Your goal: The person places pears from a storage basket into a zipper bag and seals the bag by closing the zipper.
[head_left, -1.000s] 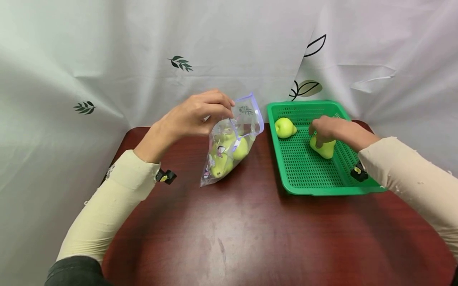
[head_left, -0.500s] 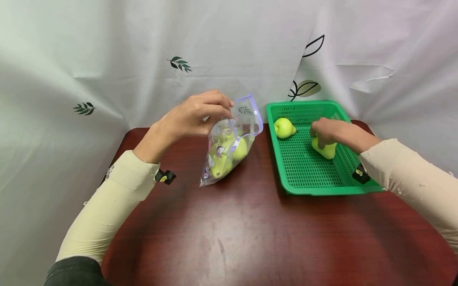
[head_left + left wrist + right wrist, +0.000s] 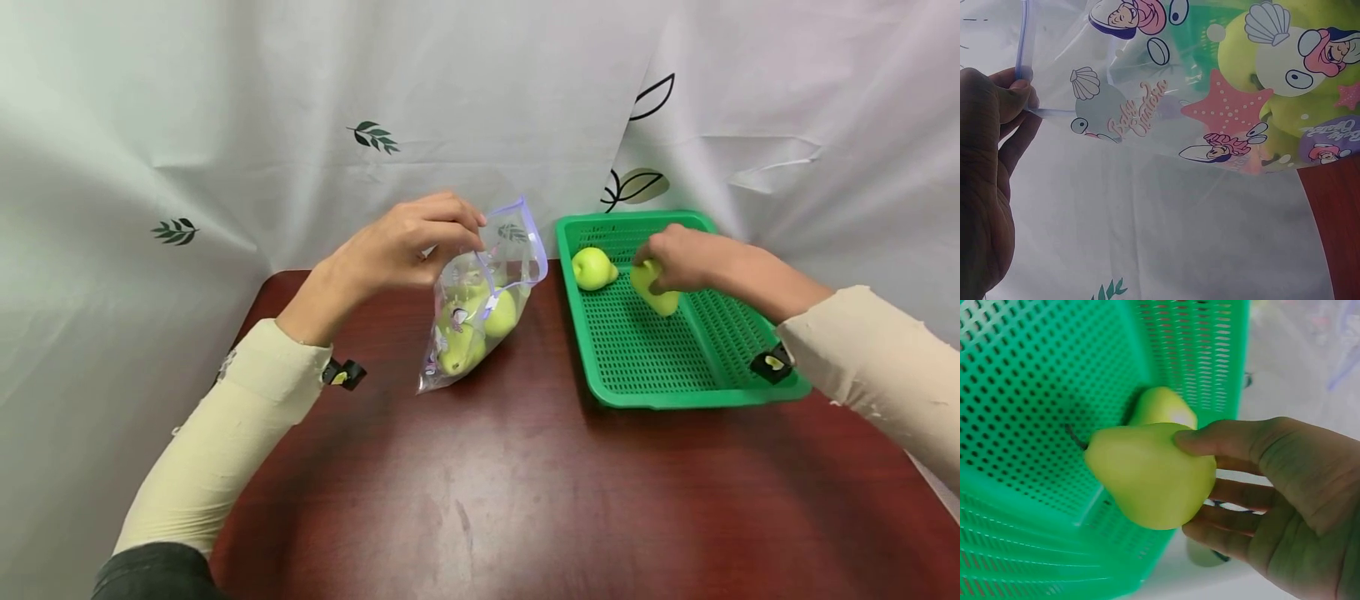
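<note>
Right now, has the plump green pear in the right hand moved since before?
Yes: against the green plastic basket, the held pear has shifted left, toward the other green pear.

- pale grey-white sheeting (image 3: 465, 75), behind table and along both sides; folds, creases
- dark green leaf sprigs (image 3: 372, 136) printed left and centre
- black-outlined leaves (image 3: 652, 185) printed right, one with olive-grey fill
- dark red-brown table (image 3: 390, 467), glossy, rounded far-left corner
- scuff mark (image 3: 463, 515) near front
- soft glare on tabletop; sheeting tinted faintly green left, pinkish right
</note>
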Demonstrator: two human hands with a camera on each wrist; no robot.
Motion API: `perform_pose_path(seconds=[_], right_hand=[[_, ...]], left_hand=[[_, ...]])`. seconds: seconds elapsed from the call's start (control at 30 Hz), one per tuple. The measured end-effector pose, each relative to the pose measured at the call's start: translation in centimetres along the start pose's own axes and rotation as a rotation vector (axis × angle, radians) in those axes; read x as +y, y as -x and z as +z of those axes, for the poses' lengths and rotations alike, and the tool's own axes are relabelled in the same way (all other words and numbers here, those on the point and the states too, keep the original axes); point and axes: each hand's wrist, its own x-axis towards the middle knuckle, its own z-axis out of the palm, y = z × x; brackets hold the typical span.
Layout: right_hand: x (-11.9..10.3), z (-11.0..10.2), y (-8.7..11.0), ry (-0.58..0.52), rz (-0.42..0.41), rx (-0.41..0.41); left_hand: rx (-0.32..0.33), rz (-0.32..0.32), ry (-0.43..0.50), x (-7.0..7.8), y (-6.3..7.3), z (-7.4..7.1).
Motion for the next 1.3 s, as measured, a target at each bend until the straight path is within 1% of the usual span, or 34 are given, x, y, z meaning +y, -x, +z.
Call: perform_pose_path(seconds=[0.27,0.43,0.6,0.73,0.93,1.1,1.2,1.3], right_hand=[[-1.5,-2.2,0.3,-0.024,-0.065,0.151],[-2.4,-3.2,0.2,-0.041,-0.079,0.212],[-3.2,-4.1,0.1,-0.087,-0.091,0.282],[-4.0,-4.6,0.3,-0.121,-0.099,0.377],[-5.4,-5.4,0.4,-0.181,-0.124,0.564],[-6.6,-5.9,0.3,-0.274,-0.195,0.714],[-7.5,-6.0,0.2,-0.312,-0.231,0.772],[-8.5,-6.0,-0.1,-0.359,-0.265,0.787]], left_hand=[[-0.001,-0.006,-0.003,-0.1,0.4,-0.2],[-0.003,0.001,0.0,-0.2,0.4,-0.1],[-0.008,0.011,0.002,-0.3,0.3,0.1],[-0.005,0.017,0.004,-0.4,0.2,0.2],[-0.008,0.024,0.006,-0.3,0.1,0.2],[-0.009,0.014,0.003,-0.3,0.2,0.2],[-0.013,0.006,-0.001,-0.3,0.3,0.1],[-0.02,0.0,-0.005,-0.2,0.3,0.0]])
